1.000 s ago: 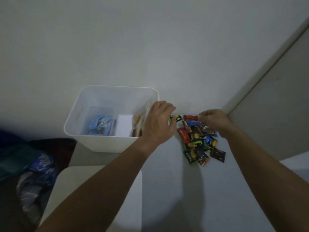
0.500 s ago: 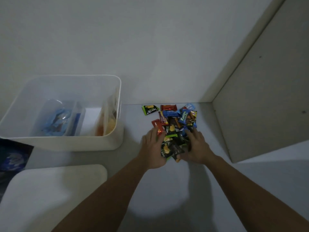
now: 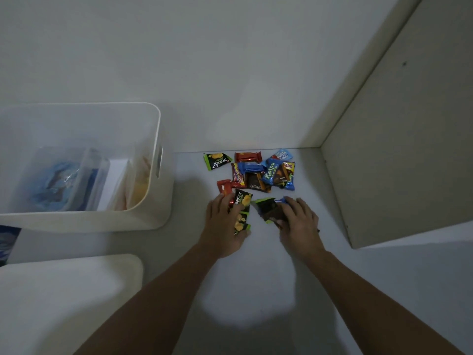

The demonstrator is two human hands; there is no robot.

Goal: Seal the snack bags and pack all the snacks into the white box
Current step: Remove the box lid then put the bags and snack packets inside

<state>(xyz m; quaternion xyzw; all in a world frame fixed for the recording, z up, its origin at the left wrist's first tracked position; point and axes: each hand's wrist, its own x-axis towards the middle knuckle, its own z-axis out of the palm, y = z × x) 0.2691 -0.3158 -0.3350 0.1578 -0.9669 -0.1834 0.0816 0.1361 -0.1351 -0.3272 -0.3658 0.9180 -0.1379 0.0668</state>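
Several small snack packets lie in a heap on the white surface near the wall. My left hand is closed around black and green Nextar packets at the heap's near left. My right hand grips a dark packet with green edges at the near right. The white box stands to the left, with clear bags of blue and orange snacks inside.
A white lid lies at the lower left, in front of the box. A beige panel rises on the right, close to the snacks. A lone green Nextar packet lies by the wall. Dark blue fabric shows at the left edge.
Both hands came back from the far end of the heap to its near side and closed on packets. They have drawn apart, splitting the near packets from the pile. The view shifted right.
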